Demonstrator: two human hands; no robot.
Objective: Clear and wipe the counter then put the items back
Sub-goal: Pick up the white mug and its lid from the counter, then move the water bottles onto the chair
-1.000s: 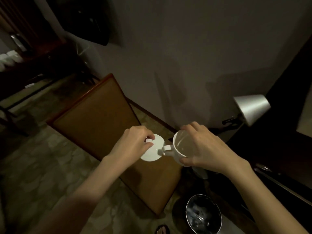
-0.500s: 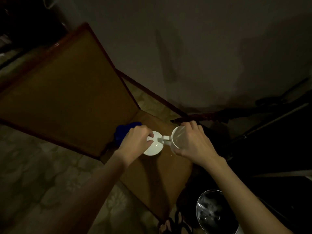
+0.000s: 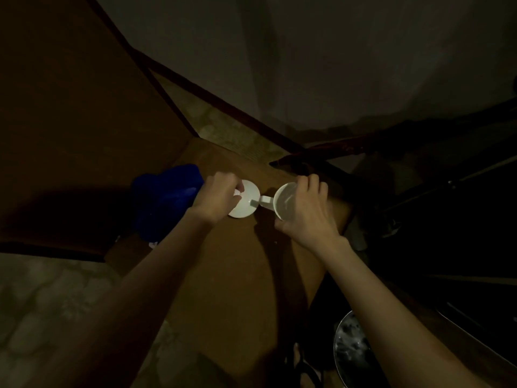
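No writing can be read anywhere. One white saucer (image 3: 244, 204) and one white cup (image 3: 285, 201) sit low over the brown chair seat (image 3: 237, 275), handle toward the saucer. The left hand (image 3: 216, 201) pinches the saucer's edge; the right hand (image 3: 306, 212) grips the cup's rim. One blue cloth (image 3: 165, 200) lies just left, one metal bin (image 3: 354, 351) near the seat's right edge.

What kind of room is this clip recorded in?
Probably a hotel or guest room, dimly lit. The cues: a brown upholstered wooden chair against a plain wall, patterned carpet, a round metal waste bin beside dark furniture, and a white ceramic mug with a white saucer.
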